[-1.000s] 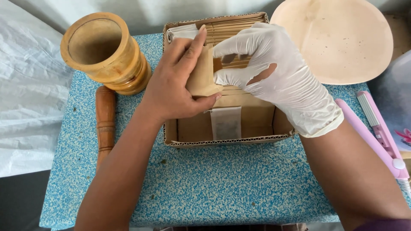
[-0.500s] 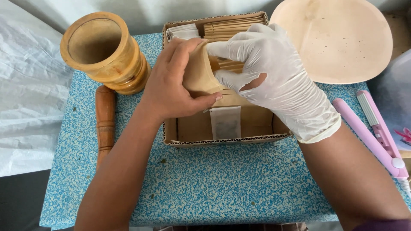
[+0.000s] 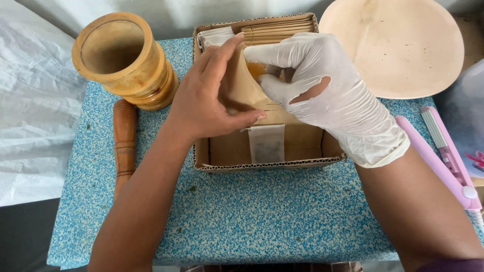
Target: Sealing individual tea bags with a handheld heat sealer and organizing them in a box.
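Head view: the bare left hand (image 3: 209, 95) grips a small brown paper pouch (image 3: 241, 88), with the thumb pressed along the pouch's lower edge and the fingers laid over its back. The right hand (image 3: 322, 90), in a white glove, is closed on the same pouch from the other side, thumb and forefinger pinching its open top, where a bit of orange shows inside. The pouch is held just above the middle of an open cardboard box (image 3: 267, 163) that sits on a blue speckled tabletop (image 3: 252, 216). At the far end of the box stands a row of more brown pouches (image 3: 280, 31), with a small stack of white ones (image 3: 216, 36) beside them in the far left corner. A single white sachet (image 3: 266, 143) lies flat on the box floor near its front wall. Left of the box stands a wooden mortar (image 3: 123, 58), upright, and a wooden pestle (image 3: 123, 143) lies just in front of it. A pale round plate (image 3: 398, 48) rests to the right of the box, and a pink heat sealer (image 3: 446, 161) lies by the right forearm.
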